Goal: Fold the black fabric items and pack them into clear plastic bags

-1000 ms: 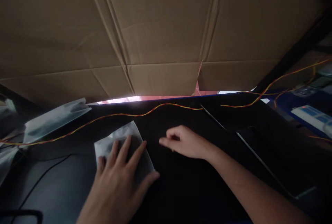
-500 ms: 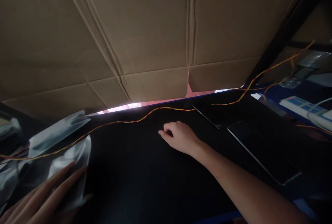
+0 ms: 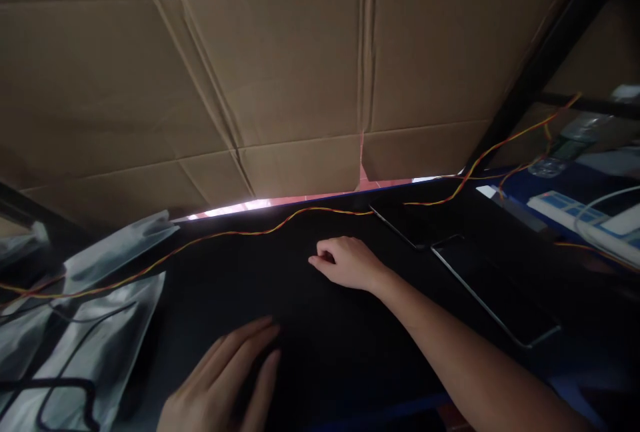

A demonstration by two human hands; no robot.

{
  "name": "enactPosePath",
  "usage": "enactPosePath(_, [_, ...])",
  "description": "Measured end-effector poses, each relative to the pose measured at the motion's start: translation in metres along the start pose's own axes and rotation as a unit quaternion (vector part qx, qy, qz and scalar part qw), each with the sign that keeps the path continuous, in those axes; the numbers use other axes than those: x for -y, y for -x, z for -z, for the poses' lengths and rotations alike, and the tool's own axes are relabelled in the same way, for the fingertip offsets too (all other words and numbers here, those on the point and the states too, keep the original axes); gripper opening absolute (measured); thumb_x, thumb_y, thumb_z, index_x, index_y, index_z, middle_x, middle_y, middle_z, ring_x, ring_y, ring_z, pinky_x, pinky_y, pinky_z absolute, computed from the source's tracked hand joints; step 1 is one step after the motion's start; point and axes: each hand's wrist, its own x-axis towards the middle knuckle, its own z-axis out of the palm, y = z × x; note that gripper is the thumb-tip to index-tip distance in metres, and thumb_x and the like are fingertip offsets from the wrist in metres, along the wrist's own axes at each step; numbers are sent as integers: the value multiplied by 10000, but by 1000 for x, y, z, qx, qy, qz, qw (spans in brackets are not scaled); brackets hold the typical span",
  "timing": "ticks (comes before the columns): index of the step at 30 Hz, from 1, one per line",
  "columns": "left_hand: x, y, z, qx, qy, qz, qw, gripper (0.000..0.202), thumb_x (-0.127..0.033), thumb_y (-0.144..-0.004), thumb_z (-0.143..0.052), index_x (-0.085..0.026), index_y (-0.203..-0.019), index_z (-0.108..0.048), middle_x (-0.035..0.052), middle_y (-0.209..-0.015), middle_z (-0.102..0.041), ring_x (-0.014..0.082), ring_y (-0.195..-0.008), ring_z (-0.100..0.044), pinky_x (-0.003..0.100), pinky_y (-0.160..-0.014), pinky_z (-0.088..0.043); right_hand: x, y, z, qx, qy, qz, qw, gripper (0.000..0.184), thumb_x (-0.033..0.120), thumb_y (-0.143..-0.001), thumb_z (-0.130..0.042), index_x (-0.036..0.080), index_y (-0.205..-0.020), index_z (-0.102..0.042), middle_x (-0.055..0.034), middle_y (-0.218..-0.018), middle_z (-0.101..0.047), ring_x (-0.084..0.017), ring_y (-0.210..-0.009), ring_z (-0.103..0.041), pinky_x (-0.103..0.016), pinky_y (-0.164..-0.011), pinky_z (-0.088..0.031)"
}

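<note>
Translucent plastic bag (image 3: 107,345) lies on the black tabletop (image 3: 225,272), left of the left hand (image 3: 220,372), thumb apart from fingers; the right hand (image 3: 350,263) curls inward. Probably light, limp, slippery; I'd pinch its edge.

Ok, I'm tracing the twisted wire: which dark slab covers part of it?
The far slab, nearer the cardboard, hides some twisted wire; the near slab lies clear.

The flat bag (image 3: 117,349) is whitish — the wire (image 3: 330,210) red-and-yellow.
</note>
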Motion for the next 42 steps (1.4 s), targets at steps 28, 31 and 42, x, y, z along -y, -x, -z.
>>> enactPosePath(28, [22, -133, -74, 147, 4, -105, 984, 825, -718, -1064, -401, -199, -1701, -320, 148, -1771, -267, 406, -1655, -183, 692, -1304, -265, -28, 8, -10, 47, 147, 57, 986, 727, 585, -1098, -446, 190, -1699, -342, -58, -1778, -271, -313, -1664, -182, -585, -1353, -223])
enactPosePath(31, [22, -133, -74, 153, -5, -103, 983, 838, -732, -1064, -378, -198, -1705, -310, 145, -1776, -255, 397, -1658, -179, 678, -1315, -249, -27, 8, -10, 46, 143, 55, 987, 727, 589, -1096, -449, 188, -1694, -354, -60, -1775, -280, -313, -1663, -190, -587, -1352, -224])
enactPosePath(42, [22, -132, -73, 139, 2, -109, 984, 816, -727, -1059, -412, -219, -1693, -344, 135, -1759, -324, 400, -1650, -222, 674, -1310, -265, -25, 8, -8, 45, 127, 54, 989, 706, 571, -1094, -461, 194, -1685, -378, -63, -1766, -304, -319, -1659, -207, -599, -1345, -240])
